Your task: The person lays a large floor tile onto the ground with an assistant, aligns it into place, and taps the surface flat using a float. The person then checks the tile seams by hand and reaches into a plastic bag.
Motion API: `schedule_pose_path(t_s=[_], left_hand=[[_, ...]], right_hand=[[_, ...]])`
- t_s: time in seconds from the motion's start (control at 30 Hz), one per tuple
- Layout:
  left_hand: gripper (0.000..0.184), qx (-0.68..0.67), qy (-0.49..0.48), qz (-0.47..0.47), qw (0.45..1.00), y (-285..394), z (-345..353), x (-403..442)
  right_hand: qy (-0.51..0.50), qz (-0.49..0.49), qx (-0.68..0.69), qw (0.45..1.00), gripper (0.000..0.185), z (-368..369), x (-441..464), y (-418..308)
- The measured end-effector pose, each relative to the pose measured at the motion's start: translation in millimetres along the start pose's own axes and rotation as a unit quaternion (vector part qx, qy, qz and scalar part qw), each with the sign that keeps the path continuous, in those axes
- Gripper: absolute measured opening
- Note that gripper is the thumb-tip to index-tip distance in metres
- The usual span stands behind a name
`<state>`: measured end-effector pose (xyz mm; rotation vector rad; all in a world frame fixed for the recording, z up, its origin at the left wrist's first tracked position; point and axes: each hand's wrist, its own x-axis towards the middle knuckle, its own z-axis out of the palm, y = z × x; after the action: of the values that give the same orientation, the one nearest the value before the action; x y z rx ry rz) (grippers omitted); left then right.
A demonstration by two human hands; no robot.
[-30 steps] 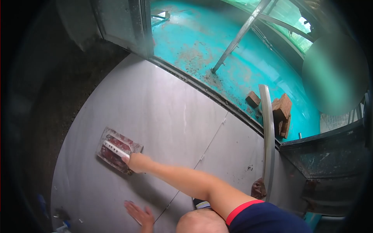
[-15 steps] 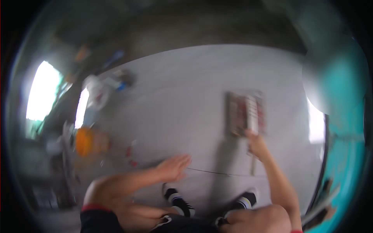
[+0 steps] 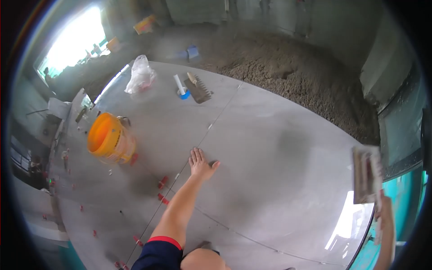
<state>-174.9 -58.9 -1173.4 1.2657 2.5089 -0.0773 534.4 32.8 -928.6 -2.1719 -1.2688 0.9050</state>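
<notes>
My left hand (image 3: 202,166) lies flat on a large grey floor tile (image 3: 252,180), fingers spread, beside the thin joint between two tiles. At the far right my right hand (image 3: 385,208) is closed round the handle of a flat rectangular trowel (image 3: 365,175). The trowel is blurred, near the tile's right edge; I cannot tell whether it touches the tile. Red levelling wedges (image 3: 163,199) sit along the joint near my left forearm.
A yellow bucket (image 3: 105,139) stands on the left. Farther back are a clear plastic bag (image 3: 140,74), a notched trowel (image 3: 200,93) and a blue-and-white tool (image 3: 182,90). Rough mortar (image 3: 288,76) borders the tiles, and teal boards (image 3: 398,193) line the right.
My view has turned and shifted. My left hand has come down flat on the tile farther forward. My right hand has carried the trowel out to the right.
</notes>
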Motion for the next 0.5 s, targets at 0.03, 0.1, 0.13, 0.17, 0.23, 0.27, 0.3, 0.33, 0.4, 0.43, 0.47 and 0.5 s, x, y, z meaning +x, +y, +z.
schedule_pose_path(t_s=[0.03,0.1,0.13,0.17,0.23,0.27,0.3,0.33,0.4,0.43,0.47,0.5], left_hand=[[0.104,-0.018,0.031,-0.011,0.999,3.1,2.4,4.3],[0.102,-0.024,0.075,0.003,0.997,9.0,11.4,16.4],[0.102,-0.028,0.097,0.009,0.995,12.9,14.9,21.4],[0.098,-0.015,0.094,0.027,0.995,14.1,10.4,22.0],[0.096,-0.012,0.088,0.031,0.996,15.3,6.3,22.3],[0.095,-0.011,0.086,0.033,0.996,15.0,5.1,22.9],[0.094,-0.01,0.083,0.031,0.996,14.7,5.1,21.9],[0.094,-0.01,0.084,0.028,0.996,13.9,3.8,22.5],[0.094,-0.014,0.086,0.028,0.996,15.1,5.5,24.4],[0.094,-0.019,0.086,0.029,0.996,14.5,5.9,23.2],[0.094,-0.02,0.087,0.03,0.996,10.7,3.6,23.3],[0.093,-0.017,0.086,0.04,0.995,8.2,5.6,21.0]], right_hand=[[0.025,0.011,0.031,0.999,0.051,-7.1,-2.4,-43.2],[0.034,-0.04,0.082,0.995,0.059,-15.3,9.9,-95.7],[0.085,-0.043,0.105,0.99,0.062,-3.2,18.0,-114.4],[0.134,-0.047,0.128,0.981,0.065,21.6,25.9,-131.0],[0.193,-0.059,0.16,0.966,0.064,82.0,53.7,-136.5],[0.172,-0.055,0.144,0.973,0.061,134.6,64.5,-117.9],[0.135,-0.045,0.107,0.984,0.06,194.1,69.9,-92.7],[0.075,-0.023,0.042,0.996,0.06,258.8,64.1,-70.1],[-0.055,0.0,-0.101,0.993,0.064,358.0,32.4,-59.9],[-0.029,-0.085,-0.236,0.968,0.072,398.6,37.0,-48.7],[-0.102,-0.049,-0.168,0.979,0.073,410.0,16.5,-80.2],[-0.175,-0.008,-0.102,0.979,0.075,412.9,-1.2,-106.6]])
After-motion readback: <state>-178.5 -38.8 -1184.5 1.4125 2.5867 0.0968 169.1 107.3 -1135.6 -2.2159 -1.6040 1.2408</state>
